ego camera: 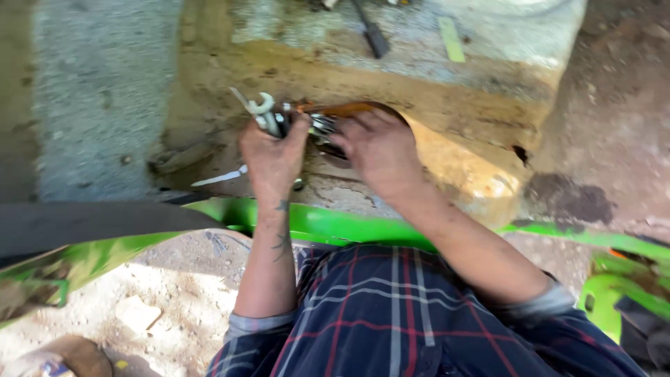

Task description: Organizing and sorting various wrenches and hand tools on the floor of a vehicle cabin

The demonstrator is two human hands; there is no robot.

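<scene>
Left hand (pixel 273 155) closed around a bundle of metal spanners (pixel 269 115), heads fanned upward and blurred. Right hand (pixel 379 150) just beside, fingers curled down onto the same cluster over a dark round tray (pixel 363 110); grip there impossible to tell. Both forearms stretched forward over a green frame bar (pixel 335 227), sleeves pushed up. All set near the front edge of a stained concrete slab (pixel 453 105), open room left and behind. Dark-handled tool (pixel 373 33) near the far edge.
</scene>
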